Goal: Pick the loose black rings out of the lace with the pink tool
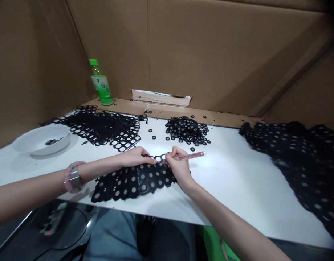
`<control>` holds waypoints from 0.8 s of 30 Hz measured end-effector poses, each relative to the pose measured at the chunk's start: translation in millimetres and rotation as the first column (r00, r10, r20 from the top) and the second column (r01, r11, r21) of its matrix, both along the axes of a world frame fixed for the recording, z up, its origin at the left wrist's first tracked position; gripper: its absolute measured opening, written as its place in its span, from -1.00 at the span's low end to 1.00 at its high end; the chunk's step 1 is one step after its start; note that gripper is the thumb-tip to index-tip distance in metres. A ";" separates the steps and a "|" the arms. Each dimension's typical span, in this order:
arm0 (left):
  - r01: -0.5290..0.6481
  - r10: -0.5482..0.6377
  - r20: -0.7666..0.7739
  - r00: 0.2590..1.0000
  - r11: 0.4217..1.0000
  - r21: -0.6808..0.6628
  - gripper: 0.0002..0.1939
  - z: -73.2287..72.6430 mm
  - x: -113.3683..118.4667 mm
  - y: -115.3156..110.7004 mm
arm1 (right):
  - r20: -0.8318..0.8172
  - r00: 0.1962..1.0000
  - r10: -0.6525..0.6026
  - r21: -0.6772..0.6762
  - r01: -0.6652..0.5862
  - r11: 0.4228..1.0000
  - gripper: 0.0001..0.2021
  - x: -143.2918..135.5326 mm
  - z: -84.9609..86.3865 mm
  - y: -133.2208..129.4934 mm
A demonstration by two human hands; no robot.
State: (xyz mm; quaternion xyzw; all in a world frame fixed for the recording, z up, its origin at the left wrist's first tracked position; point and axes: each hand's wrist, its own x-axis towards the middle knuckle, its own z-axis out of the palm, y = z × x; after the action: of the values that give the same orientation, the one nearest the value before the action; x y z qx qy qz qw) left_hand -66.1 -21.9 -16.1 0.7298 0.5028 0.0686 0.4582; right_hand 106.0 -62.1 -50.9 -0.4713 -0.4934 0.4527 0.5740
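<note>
A black sheet (133, 181) dotted with pale round spots lies on the white table near its front edge. My left hand (135, 157) pinches the sheet's upper edge, where a strip of open rings shows between my hands. In my right hand (179, 165) is a slim pen-like tool (192, 155) with a reddish, clear-looking shaft, gripped like a pencil. Its tip is close to the sheet's edge, largely hidden by my fingers. Behind my hands sits a pile of small black rings (186, 130), with several loose ones around it.
Black netting with ring-shaped holes (101, 125) is heaped at the back left. A white bowl (22, 143) holds a few dark pieces. More spotted black sheets (300, 156) cover the right side. A green bottle (102, 85) stands by the cardboard wall (224, 50).
</note>
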 end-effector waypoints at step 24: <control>0.031 -0.047 0.194 0.980 0.996 0.087 -0.61 -6.9 -4.6 -15.7 | 0.361 0.932 0.035 0.098 -0.075 0.992 -0.76 -3.4 7.7 -6.6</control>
State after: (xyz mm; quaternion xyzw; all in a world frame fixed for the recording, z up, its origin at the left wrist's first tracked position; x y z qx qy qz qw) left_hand -70.7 -37.7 -23.0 0.7477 0.4374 0.1521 0.4759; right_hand 102.5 -68.7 -43.2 -0.4996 -0.6269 0.3472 0.4867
